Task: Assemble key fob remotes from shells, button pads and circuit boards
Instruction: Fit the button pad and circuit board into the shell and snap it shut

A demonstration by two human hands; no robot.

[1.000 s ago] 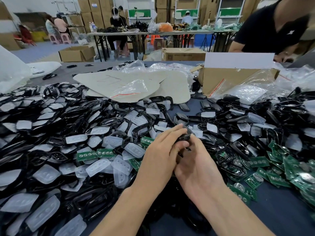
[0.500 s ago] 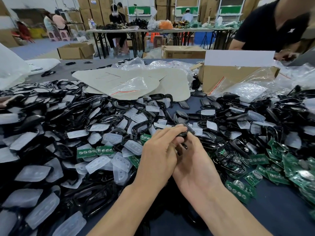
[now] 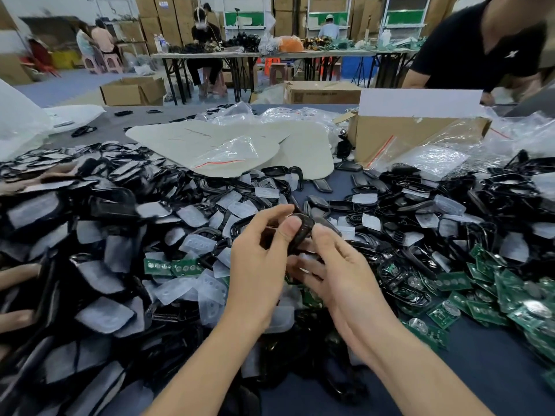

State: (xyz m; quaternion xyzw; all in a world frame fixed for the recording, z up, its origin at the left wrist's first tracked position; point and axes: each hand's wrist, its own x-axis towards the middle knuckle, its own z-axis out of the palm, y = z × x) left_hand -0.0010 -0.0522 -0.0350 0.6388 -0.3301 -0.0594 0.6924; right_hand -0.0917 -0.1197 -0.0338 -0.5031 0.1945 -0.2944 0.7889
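Note:
Both hands meet at the middle of the table around one black key fob shell [image 3: 301,232]. My left hand [image 3: 258,265] pinches the shell, thumb on its near face and fingers curled over the top. My right hand [image 3: 336,280] holds the same shell from the right, thumb at its edge and fingers curled under it. Whether a pad or board sits inside the shell is hidden. Translucent button pads [image 3: 195,244] mixed with black shells lie heaped to the left. Green circuit boards [image 3: 492,298] are piled to the right, and a few [image 3: 171,267] lie left of my hands.
Black shell frames [image 3: 420,211] cover the far right. Flat beige sheets [image 3: 228,145] with clear bags lie behind the piles, next to an open cardboard box [image 3: 417,130]. A person in a black shirt [image 3: 477,46] stands at the far right. Other workers sit at distant tables.
Both hands have lifted and turned the shell toward me. My left thumb now lies across its face, and my right hand has opened a little around its right edge.

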